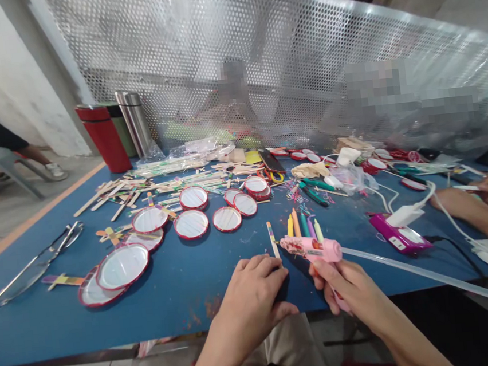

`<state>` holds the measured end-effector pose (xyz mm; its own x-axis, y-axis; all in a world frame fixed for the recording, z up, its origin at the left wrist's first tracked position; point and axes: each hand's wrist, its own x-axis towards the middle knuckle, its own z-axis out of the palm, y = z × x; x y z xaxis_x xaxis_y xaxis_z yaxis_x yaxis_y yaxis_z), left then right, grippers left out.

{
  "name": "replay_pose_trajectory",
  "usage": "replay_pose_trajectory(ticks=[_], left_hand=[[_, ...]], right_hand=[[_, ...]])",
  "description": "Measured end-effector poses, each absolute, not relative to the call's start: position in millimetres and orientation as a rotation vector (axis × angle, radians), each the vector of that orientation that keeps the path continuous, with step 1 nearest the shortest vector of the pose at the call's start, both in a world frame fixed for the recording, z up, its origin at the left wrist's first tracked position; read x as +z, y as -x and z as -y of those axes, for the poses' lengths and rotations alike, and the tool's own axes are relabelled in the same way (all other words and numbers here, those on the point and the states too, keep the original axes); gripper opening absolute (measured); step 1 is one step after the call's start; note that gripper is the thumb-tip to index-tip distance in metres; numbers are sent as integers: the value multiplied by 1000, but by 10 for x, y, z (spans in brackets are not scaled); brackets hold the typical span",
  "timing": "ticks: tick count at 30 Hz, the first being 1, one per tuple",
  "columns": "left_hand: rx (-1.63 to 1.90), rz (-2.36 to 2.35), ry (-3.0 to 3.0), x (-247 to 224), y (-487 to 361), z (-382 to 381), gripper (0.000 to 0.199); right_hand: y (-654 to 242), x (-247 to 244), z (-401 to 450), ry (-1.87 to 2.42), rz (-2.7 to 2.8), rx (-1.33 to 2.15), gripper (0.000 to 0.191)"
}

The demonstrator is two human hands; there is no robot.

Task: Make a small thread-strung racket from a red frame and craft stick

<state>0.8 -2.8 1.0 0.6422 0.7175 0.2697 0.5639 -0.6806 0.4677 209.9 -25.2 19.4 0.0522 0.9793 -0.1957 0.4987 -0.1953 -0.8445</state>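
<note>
My right hand [344, 288] is wrapped round the handle of a pink glue gun [311, 249], its nozzle pointing left over a craft stick. A long clear glue stick [426, 277] runs out of the gun's back to the right. The fingers of my left hand [258, 288] press on the near end of the craft stick [272, 240], which has coloured bands at its far end. Just beyond the gun lie several coloured markers [297, 224]. Round red-rimmed discs [123, 266] lie to the left, some overlapping.
Glasses [40, 263] lie at the left. Loose craft sticks [170, 181] and bottles [104, 138] are behind. Green pliers [314, 192] lie beyond the markers. A purple power strip [398, 234] with cables sits right, near another person's hands [483, 206].
</note>
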Motion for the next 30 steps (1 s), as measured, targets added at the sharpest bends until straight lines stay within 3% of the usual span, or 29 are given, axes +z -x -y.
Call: replay_pose_trajectory(ticks=[30], left_hand=[[623,-1036,-2526,22,-4,34,50]], right_hand=[[-2090,214,255,1882,1538,1071,60]])
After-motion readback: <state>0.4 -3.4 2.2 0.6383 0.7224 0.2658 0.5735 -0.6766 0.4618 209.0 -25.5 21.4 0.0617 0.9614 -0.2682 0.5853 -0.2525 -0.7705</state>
